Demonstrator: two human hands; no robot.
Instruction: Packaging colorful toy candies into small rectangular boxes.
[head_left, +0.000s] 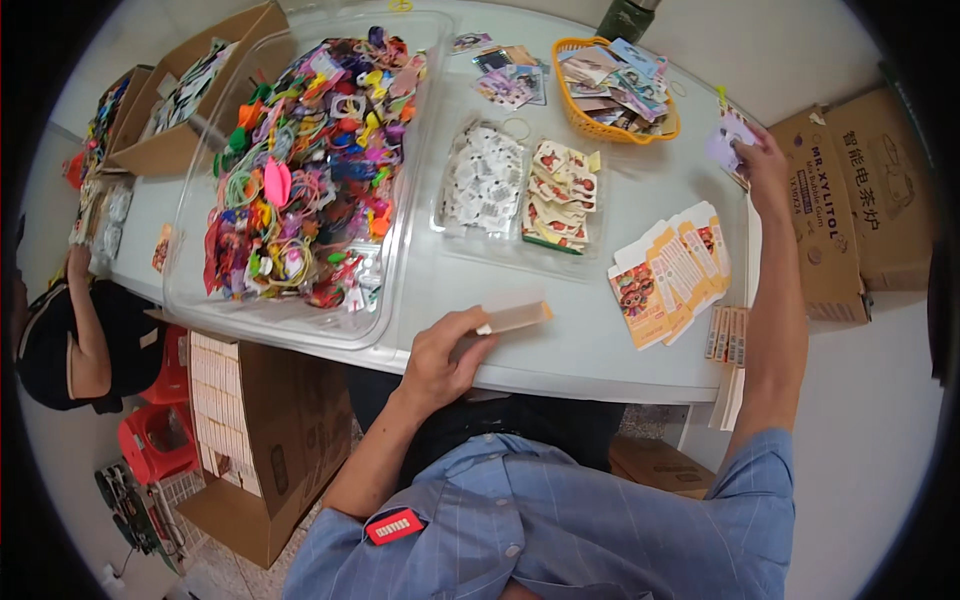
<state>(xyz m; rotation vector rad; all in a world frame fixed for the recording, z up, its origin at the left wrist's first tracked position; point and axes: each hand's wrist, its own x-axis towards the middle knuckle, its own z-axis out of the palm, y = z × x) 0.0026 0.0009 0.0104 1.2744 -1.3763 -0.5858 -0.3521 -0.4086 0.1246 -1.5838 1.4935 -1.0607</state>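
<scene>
My left hand is closed around one end of a small flat box, held just above the front of the table. The box is pale with an orange end. At the table's right edge, my right hand pinches a light purple card between thumb and fingers. Below that hand lies a fanned pile of flat orange-and-white printed cartons. Beside them, several small boxes stand in a row.
A big clear bin of colourful trinkets fills the left. A clear tray holds small white packets and printed packets. Behind are a yellow basket of cards and loose cards. Cardboard boxes stand right; another person's arm shows left.
</scene>
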